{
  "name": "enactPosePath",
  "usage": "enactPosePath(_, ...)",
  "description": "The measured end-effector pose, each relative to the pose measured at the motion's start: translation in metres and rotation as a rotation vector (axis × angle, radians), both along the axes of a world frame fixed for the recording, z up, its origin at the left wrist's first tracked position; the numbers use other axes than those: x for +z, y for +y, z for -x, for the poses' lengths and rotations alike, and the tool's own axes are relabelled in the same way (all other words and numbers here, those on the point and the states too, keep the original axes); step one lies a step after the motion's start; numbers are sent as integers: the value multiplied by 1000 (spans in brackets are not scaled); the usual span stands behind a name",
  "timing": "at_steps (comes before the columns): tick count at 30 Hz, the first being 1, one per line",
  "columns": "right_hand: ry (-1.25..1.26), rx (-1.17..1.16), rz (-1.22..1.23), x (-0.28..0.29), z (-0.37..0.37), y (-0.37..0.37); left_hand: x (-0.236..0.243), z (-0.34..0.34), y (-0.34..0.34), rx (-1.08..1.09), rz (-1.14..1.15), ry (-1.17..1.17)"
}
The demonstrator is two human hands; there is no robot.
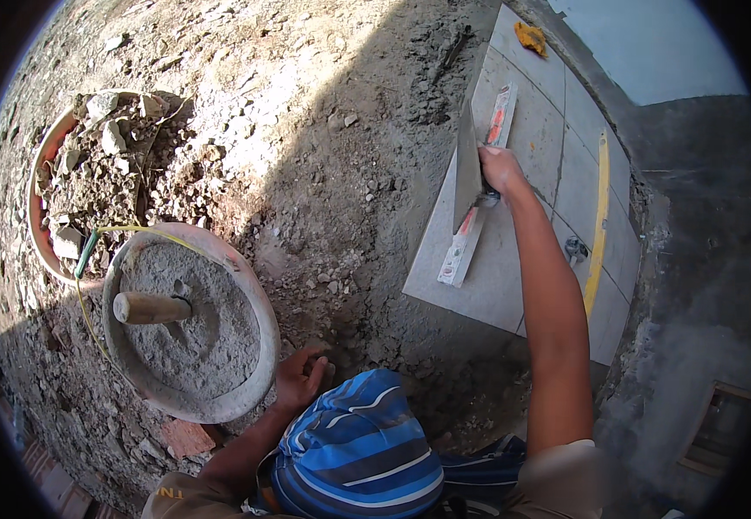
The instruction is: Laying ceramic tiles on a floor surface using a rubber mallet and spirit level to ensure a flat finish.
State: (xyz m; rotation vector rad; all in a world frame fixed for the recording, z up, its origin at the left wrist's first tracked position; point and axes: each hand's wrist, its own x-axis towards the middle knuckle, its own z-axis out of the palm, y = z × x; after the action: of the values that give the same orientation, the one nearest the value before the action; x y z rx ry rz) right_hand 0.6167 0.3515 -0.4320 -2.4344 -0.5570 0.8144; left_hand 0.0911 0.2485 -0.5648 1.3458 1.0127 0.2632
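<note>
Over the laid grey tiles (527, 99), my right hand (501, 169) is closed around the grip of a flat rectangular trowel (468, 173), its blade standing on edge. Beneath that hand a white straightedge with red marks (462, 251) lies slanting across the tiles. My left hand (301, 378) is low on the rubble ground, just right of a round tub (265, 342) of grey mortar (211, 346). Its fingers look apart and slightly bent, with nothing clear in them. A wooden-handled tool (146, 308) stands stuck in the mortar, its blade buried.
A second tub (40, 212) full of broken rubble stands behind the mortar tub. A yellow bar (601, 216) and a small dark round object (575, 250) lie on the tiles, with an orange rag (531, 39) at the far end. Blue striped cloth (354, 441) fills the lower middle.
</note>
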Motion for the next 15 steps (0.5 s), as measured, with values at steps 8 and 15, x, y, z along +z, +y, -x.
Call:
enactPosePath(8,114,-48,0,-8,11,-19,-10,1,-3,6,-17,39)
enactPosePath(15,437,-136,48,-3,116,-102,-5,-2,-4,-10,-71,-2)
